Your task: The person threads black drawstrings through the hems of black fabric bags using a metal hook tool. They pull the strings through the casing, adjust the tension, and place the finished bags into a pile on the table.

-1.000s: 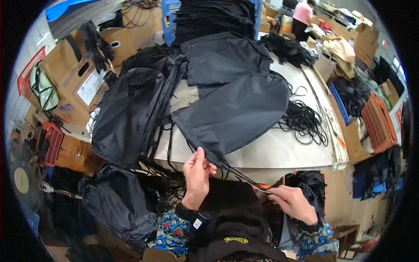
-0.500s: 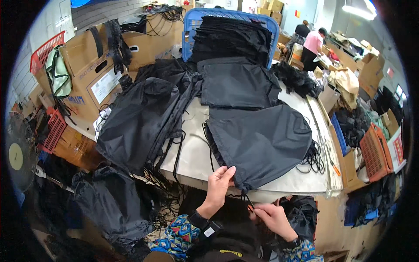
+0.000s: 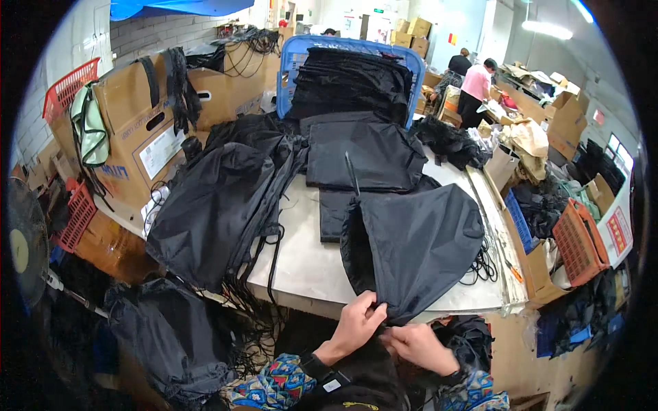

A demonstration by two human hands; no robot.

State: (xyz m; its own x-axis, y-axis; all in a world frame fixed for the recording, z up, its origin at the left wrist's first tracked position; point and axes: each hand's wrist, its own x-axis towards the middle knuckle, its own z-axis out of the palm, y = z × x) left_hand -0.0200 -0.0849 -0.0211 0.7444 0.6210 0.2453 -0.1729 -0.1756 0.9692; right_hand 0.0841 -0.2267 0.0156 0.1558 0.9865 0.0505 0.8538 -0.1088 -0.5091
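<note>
While the bag (image 3: pixel 418 250) lies on the near right part of the table (image 3: pixel 301 260), we note both hands at its near corner, at the table's edge. The left hand (image 3: pixel 356 325) is closed, pinching the black fabric; the right hand (image 3: pixel 418 346) is curled beside it, touching, though we cannot tell what it grips. In our judgement the corner is best worked with the cloth held taut and the left pinch steady, keeping the cords (image 3: pixel 480 264) on the right clear. We count one blue crate (image 3: pixel 291 68) stacked with bags at the far side, two red baskets (image 3: pixel 68 85) at left, and two people (image 3: pixel 473 85) far right.
</note>
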